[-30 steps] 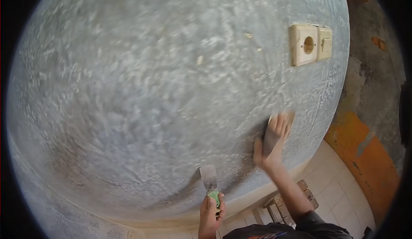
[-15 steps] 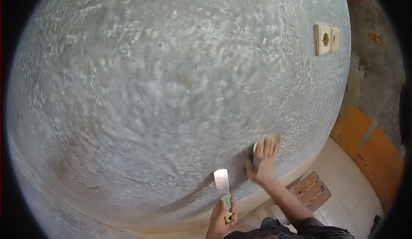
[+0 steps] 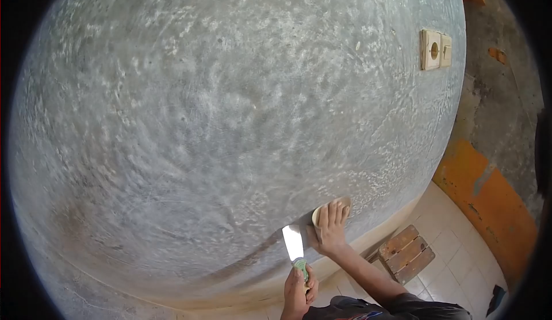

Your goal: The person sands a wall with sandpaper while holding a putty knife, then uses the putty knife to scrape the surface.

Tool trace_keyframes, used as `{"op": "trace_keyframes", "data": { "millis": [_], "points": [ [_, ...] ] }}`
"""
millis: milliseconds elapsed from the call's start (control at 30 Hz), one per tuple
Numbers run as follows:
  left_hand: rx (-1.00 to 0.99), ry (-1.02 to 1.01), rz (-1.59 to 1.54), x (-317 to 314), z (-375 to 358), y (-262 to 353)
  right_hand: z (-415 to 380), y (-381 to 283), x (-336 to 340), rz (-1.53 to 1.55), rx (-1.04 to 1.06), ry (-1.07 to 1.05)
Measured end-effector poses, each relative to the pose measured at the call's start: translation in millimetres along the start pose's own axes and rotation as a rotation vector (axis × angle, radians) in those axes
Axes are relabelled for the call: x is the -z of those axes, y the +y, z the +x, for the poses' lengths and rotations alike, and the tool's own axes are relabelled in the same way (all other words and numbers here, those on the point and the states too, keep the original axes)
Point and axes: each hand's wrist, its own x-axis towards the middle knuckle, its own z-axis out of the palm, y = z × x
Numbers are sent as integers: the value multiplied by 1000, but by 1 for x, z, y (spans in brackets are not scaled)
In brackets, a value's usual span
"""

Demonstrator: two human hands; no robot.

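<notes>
My left hand is wrapped round the green handle of a putty knife, whose bright metal blade points upward in front of the wall. To its right, my right hand presses a flat, pale-edged pad against the lower part of the grey mottled wall. The fingers lie over the pad and hide much of it. What the pad is made of cannot be told. A darker streak runs along the wall to the left of the knife.
A socket and switch plate sits on the wall at upper right. On the tiled floor at lower right stands a small slatted wooden stool. Beyond it is an orange and grey wall.
My right hand has moved left and slightly down with the pad, closer to the putty knife. The knife has shifted slightly left, and its blade looks brighter.
</notes>
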Motion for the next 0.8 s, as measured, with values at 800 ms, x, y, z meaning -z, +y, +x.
{"op": "trace_keyframes", "data": {
  "millis": [800],
  "points": [
    [-51, 205, -69, -24, -13, -4, 119, 19, 76, 75, -90, 196]
  ]
}}
